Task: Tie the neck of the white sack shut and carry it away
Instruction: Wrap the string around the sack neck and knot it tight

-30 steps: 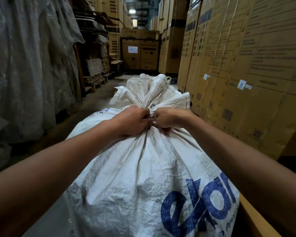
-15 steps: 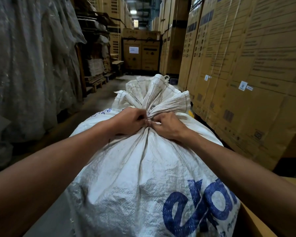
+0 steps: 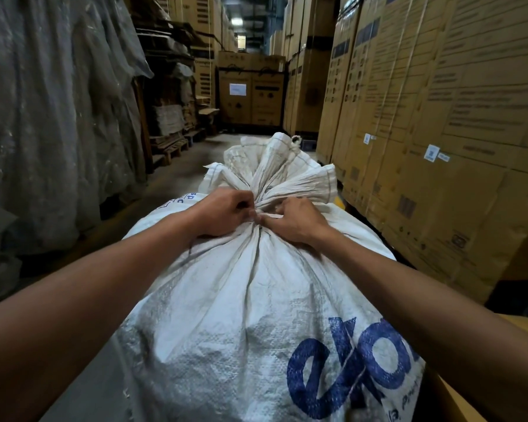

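A full white woven sack (image 3: 226, 315) with blue lettering fills the lower middle of the head view. Its neck (image 3: 258, 208) is gathered tight, and the loose mouth fans out beyond it. A thin white tie runs across the neck between my hands. My left hand (image 3: 223, 211) is closed on the left side of the neck, pinching the tie. My right hand (image 3: 296, 220) presses on the right side, its fingers gripping the tie and the bunched cloth. Both forearms reach in from the bottom corners.
Tall stacks of cardboard boxes (image 3: 439, 117) wall the right side. Plastic-wrapped goods (image 3: 58, 117) stand on the left, with wooden pallets (image 3: 171, 146) behind. More boxes (image 3: 250, 99) close the far end of the concrete aisle (image 3: 177, 178). A yellow box edge (image 3: 457, 400) sits at the bottom right.
My right hand has rolled from a closed fist to fingers pointing left along the tie. My left hand stays clenched at the neck. The sack has hardly moved.
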Demonstrator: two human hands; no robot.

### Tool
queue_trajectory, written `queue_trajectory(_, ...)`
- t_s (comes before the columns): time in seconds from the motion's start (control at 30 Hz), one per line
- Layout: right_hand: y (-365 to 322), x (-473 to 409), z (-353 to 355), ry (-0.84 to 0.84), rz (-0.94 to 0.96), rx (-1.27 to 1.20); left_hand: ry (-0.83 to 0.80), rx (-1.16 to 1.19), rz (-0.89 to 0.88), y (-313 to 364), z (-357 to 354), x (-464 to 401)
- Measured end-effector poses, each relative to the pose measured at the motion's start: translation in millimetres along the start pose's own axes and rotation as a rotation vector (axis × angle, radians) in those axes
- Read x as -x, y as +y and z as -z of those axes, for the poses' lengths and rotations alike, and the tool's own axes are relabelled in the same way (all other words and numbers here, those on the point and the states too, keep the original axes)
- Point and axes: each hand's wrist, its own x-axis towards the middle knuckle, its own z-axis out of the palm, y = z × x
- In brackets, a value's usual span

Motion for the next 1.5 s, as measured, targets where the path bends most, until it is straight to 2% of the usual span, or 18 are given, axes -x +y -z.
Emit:
queue_trajectory(0.1, -2, 3, 20, -0.105, 0.131, -0.057, 0.017, 0.008, 0.009, -4, 1, 2)
queue_trajectory(0.17, 2, 1, 33, -0.076, 0.217, -0.173, 0.019, 0.012, 0.016, -5, 0, 3)
queue_trajectory(0.23, 9, -5, 43, 0.023, 0.366, -0.228, 0.009, 0.021, 0.001, -6, 1, 3)
queue_trajectory(0.33, 19, -14, 45, 0.126, 0.642, 0.045, -0.012, 0.023, -0.036, -9, 3, 1)
queue_trajectory(0.4, 22, -16, 38, 0.188, 0.723, 0.377, -0.029, 0.021, -0.058, -11, 4, 1)
queue_trajectory(0.47, 25, -15, 31, 0.243, 0.737, 0.603, -0.028, 0.018, -0.086, -13, 6, 2)
queue_trajectory(0.6, 31, -22, 23, 0.223, 0.754, 0.725, -0.016, 0.014, -0.084, -13, 8, 2)
queue_trajectory(0.8, 27, -54, 17, 0.018, 0.710, 0.680, 0.043, -0.023, -0.022, -10, 3, -1)
queue_trajectory(0.9, 37, -61, 5, -0.021, 0.689, 0.639, 0.064, -0.049, 0.036, -9, -3, -1)
queue_trajectory(1.07, 42, -61, -6, -0.131, 0.615, 0.548, 0.216, 0.052, 0.066, -16, -11, 6)
queue_trajectory(1.17, 41, -56, -7, -0.144, 0.628, 0.565, 0.294, 0.047, 0.103, -19, -11, 7)
queue_trajectory(1.3, 43, -51, -10, -0.071, 0.604, 0.588, 0.381, 0.041, 0.198, -10, -9, 10)
queue_trajectory(1.4, 44, -50, -11, -0.075, 0.610, 0.591, 0.419, 0.116, 0.356, 0, -5, 10)
queue_trajectory(1.5, 44, -50, -10, -0.069, 0.613, 0.600, 0.515, 0.441, 0.508, 16, -5, 9)
